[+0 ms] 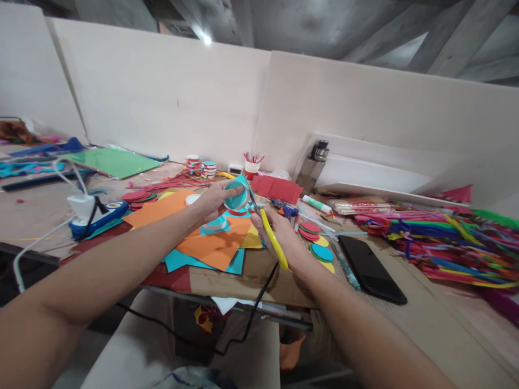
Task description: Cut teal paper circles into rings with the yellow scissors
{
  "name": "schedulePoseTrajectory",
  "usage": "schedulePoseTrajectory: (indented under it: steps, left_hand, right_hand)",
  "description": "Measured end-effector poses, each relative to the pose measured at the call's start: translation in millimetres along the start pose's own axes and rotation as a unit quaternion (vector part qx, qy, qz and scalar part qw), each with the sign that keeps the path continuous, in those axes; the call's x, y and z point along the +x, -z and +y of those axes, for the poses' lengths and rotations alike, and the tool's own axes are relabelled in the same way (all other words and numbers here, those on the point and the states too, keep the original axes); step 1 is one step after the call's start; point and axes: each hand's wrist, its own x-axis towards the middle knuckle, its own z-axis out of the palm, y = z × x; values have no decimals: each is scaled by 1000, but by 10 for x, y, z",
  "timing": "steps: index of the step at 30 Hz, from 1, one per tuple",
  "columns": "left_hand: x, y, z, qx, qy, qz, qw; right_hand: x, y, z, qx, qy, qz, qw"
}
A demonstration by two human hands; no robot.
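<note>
A black cable (pixel 263 292) hangs off the near edge of the wooden desk (pixel 405 319). Just past that edge, orange paper (pixel 211 246) lies over teal sheets. Above the orange paper the left hand (pixel 213 201) grips a teal paper disc (pixel 236 197). The right hand (pixel 284 233) is clenched around yellow scissors (pixel 272 237), with the blades at the disc's rim. Right of the orange paper lie a black phone (pixel 371 268) and heaped pipe cleaners (pixel 446 243). Behind it stand a bottle (pixel 312 167) and white partition boards (pixel 162 97) under a grey beamed ceiling (pixel 324 27).
</note>
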Motion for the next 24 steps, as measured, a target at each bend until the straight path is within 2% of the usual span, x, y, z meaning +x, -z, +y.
schedulePoseTrajectory:
  steps: [6,18,24]
  left_hand:
    - [-10,-46,50,3,4,15,1000]
    - [-15,-48,36,3,-7,-5,1000]
    - [-3,-20,32,1,8,-2,1000]
  right_hand:
    - [5,-11,25,6,-16,-3,1000]
    - [15,-14,39,-6,-20,-1,1000]
    - [14,-9,29,-2,-26,-10,1000]
